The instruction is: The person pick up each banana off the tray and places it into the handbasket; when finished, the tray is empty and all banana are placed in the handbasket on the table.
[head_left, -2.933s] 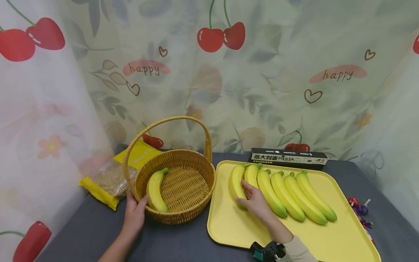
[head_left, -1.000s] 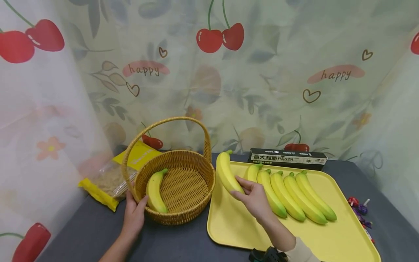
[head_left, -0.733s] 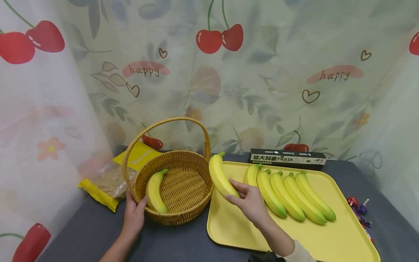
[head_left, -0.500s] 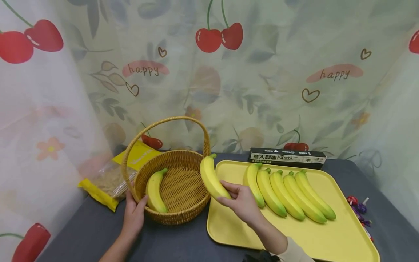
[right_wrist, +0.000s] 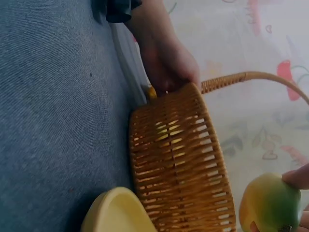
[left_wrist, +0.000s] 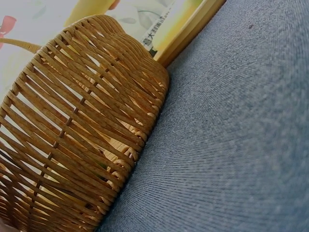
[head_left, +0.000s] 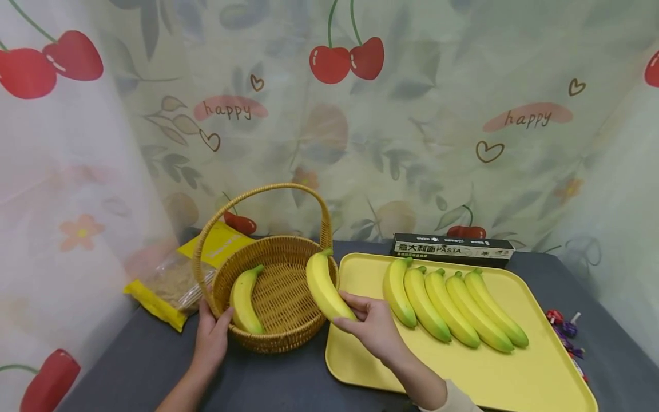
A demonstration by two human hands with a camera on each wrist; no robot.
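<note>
I count seven bananas from here: one in the hand, one in the basket, five on the tray. The person's right hand (head_left: 376, 329) pinches the held banana (head_left: 325, 289) near its lower end, thumb on one side and fingers on the other. That banana is up at the basket's right rim, stem upward and leaning left; the right wrist view shows a gap between it and the wicker.

There is one wicker basket (head_left: 278, 345), and the left hand (head_left: 212, 337) grips its left side, thumb at the rim, the other fingers partly hidden. Inside, a single banana (head_left: 244, 300) lies along the left wall. A tall handle arches over the basket's opening.

One yellow tray (head_left: 525, 372) sits just to the right, with five bananas (head_left: 452, 309) side by side, all stems pointing away from the person. The right forearm crosses the tray's near left part.

Behind the tray stands one black pasta box (head_left: 453, 250). One yellow bag (head_left: 175, 283) lies behind and left of the basket, partly covered by it. Some wrapped sweets (head_left: 568, 329) lie beyond the tray's right edge, too bunched for me to count.
</note>
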